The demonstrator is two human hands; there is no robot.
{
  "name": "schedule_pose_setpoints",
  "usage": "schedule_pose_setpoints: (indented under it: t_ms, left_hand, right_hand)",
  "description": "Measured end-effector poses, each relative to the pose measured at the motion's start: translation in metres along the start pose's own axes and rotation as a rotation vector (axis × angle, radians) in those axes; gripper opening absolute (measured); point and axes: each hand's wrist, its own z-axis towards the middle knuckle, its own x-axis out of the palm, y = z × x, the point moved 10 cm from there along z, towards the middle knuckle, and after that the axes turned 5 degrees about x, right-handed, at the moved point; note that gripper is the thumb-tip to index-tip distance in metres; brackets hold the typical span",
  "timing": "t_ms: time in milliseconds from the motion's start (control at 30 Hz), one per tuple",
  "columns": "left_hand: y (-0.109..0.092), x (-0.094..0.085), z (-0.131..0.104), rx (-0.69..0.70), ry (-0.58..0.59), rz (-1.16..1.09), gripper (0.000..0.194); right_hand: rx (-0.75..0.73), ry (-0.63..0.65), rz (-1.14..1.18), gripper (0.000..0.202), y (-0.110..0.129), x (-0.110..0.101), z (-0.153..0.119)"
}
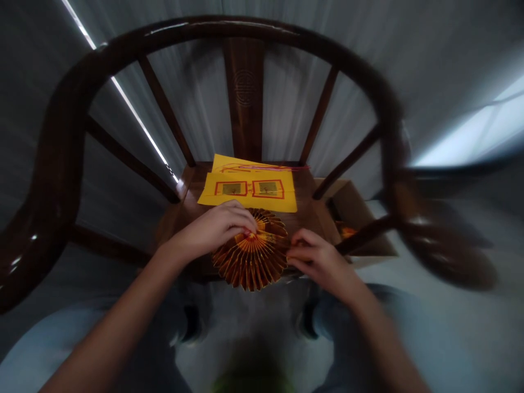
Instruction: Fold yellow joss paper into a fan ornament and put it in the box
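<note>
A round pleated paper fan, orange-red with yellow edges, lies at the front of the wooden chair seat. My left hand reaches over its upper left part, with fingers closed on the fan near its centre. At the fan's right edge is my right hand, its thumb and fingers pinched together on the rim. Behind the fan, yellow paper sheets with red-framed printed squares rest on the seat. Thin red and pink strings lie across the rear sheet.
A dark wooden chair back with curved arms surrounds the seat on the far side and both flanks. An open cardboard box stands right of the seat, with something orange inside. My legs are below, on both sides.
</note>
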Motion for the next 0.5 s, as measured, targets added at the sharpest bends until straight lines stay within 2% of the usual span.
schedule_pose_setpoints:
  t_ms: [300, 500]
  left_hand:
    - [-0.006, -0.007, -0.007, -0.01, -0.052, -0.04, 0.017]
    - [-0.007, -0.008, -0.001, 0.033, -0.082, -0.032, 0.015]
  right_hand:
    - [0.03, -0.002, -0.167, 0.019, 0.018, 0.003, 0.007]
    - [0.02, -0.032, -0.099, 0.019, 0.019, 0.002, 0.005]
